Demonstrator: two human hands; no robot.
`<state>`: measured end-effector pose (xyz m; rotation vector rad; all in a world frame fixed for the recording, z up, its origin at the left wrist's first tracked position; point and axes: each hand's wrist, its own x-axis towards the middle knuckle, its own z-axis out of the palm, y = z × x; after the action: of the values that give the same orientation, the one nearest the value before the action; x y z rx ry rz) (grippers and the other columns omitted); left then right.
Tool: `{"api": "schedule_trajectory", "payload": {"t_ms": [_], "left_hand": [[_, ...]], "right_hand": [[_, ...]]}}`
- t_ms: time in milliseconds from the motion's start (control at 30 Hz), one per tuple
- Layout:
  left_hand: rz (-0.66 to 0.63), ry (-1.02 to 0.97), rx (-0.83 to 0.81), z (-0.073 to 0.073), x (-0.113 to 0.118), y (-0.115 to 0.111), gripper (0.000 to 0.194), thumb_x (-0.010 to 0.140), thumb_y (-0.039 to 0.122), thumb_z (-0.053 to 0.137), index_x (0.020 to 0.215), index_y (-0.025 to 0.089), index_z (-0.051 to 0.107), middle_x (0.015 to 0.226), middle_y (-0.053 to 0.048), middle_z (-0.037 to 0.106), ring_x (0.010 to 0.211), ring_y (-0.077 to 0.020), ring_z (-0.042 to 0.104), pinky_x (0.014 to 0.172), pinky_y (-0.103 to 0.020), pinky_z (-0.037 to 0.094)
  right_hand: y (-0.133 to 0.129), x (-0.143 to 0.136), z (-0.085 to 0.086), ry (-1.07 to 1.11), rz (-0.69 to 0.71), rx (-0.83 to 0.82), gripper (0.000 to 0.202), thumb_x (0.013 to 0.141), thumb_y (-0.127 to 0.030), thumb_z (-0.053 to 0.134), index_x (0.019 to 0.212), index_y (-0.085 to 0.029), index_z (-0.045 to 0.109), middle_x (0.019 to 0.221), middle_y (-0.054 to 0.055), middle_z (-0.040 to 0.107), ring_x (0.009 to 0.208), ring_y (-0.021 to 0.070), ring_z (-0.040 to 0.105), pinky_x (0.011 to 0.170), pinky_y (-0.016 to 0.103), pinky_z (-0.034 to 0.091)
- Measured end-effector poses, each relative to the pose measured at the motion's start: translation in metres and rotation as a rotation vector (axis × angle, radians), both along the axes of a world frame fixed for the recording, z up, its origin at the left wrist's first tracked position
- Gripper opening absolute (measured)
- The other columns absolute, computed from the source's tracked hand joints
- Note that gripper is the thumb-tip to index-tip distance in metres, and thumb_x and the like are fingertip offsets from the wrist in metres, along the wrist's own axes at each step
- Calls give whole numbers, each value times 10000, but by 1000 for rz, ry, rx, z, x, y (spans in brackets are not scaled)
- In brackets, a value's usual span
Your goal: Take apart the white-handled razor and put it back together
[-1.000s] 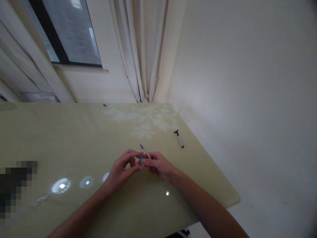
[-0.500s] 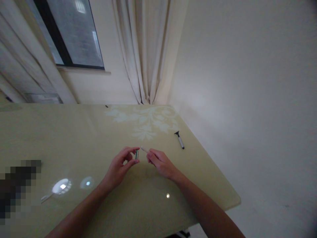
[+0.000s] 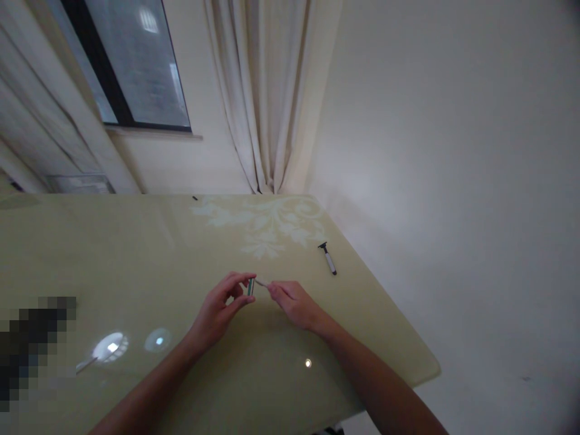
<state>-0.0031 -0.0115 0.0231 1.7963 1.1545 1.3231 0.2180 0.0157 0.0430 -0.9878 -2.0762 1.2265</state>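
My left hand (image 3: pixel 217 305) pinches a small flat rectangular piece (image 3: pixel 251 287) upright between thumb and fingertips. Green, white and dark stripes show along it; its exact kind is too small to tell. Facing it, my right hand (image 3: pixel 294 302) is closed around a thin pale stick (image 3: pixel 261 283), whose tip points left at the upper part of the striped piece. Whether the tip touches it, I cannot tell. Both hands are above the pale green glossy table (image 3: pixel 217 386). Beyond my right hand lies a razor (image 3: pixel 329 260) with a grey handle and a black head.
A tiny dark object (image 3: pixel 194 198) lies by the table's far edge. At the left there is a dark pixelated shape (image 3: pixel 31 344). A wall (image 3: pixel 453 211) runs along the right side, with curtains (image 3: pixel 267 90) and a window (image 3: pixel 140 66) behind the table.
The pale stick's tip has dropped slightly, and the stick lies flatter. My right hand has shifted a little down and left. My left hand keeps its pinch on the striped piece.
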Motion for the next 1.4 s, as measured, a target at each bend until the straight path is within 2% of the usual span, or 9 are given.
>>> {"api": "schedule_trajectory", "payload": {"t_ms": [133,467,600,733,867,1000,1167,1300,1400], "left_hand": [[4,12,-3,0,0,0,327,896,282,702,1221,255,707,905,-5,629,727,-124,585,704,-249,489],[1,39,12,-2,0,0,324,900,271,690,1224,259,705,902,-4,637,729,-126,583,704,-250,486],[6,45,25,-3,-1,0,321,907,271,687,1227,272,703,896,2,626,746,-129,584,723,-255,485],[27,34,31,-1,-1,1,307,904,273,691,1210,266,711,897,-1,620,739,-130,578,710,-252,483],[15,48,20,-3,-1,2,313,912,281,680,1224,267,702,924,-8,630,756,-136,585,731,-261,492],[3,69,32,-5,-1,2,302,907,289,683,1207,261,708,906,-10,629,743,-137,577,720,-262,489],[22,62,41,-7,-2,3,320,916,296,674,1234,268,696,914,-7,622,752,-138,578,734,-269,490],[45,47,44,-8,-3,5,310,904,302,691,1211,259,706,893,-1,612,738,-136,570,714,-261,484],[48,51,40,-7,-2,4,310,902,294,695,1210,266,706,899,1,618,745,-136,573,719,-260,484]], "right_hand": [[-2,0,1,-8,85,-4,475,1057,-517,385,705,-200,419,668,-40,396,644,118,376,620,274,260],[-1,-1,-2,-49,13,66,463,1059,-477,376,696,-197,435,642,-41,399,626,118,383,609,280,243],[1,0,-3,-54,63,73,452,1058,-471,387,700,-198,430,644,-45,400,617,113,381,605,275,242],[4,1,-4,-69,-16,85,476,1056,-496,373,690,-197,438,637,-41,398,621,119,386,610,278,243],[4,0,-5,-65,70,87,475,1058,-507,364,705,-199,443,651,-39,410,630,119,399,610,273,252],[4,0,-6,-103,-12,131,472,1058,-479,375,689,-195,454,629,-39,417,609,118,395,602,278,236],[4,1,-7,-145,53,177,476,1065,-470,372,700,-194,502,625,-36,442,599,118,394,598,274,232],[7,3,-10,-290,-57,293,450,1057,-454,407,733,-194,581,628,-17,501,599,129,395,600,285,201],[7,2,-11,-295,-1,335,464,1061,-474,390,752,-194,595,632,-15,508,590,126,409,598,280,204]]}}
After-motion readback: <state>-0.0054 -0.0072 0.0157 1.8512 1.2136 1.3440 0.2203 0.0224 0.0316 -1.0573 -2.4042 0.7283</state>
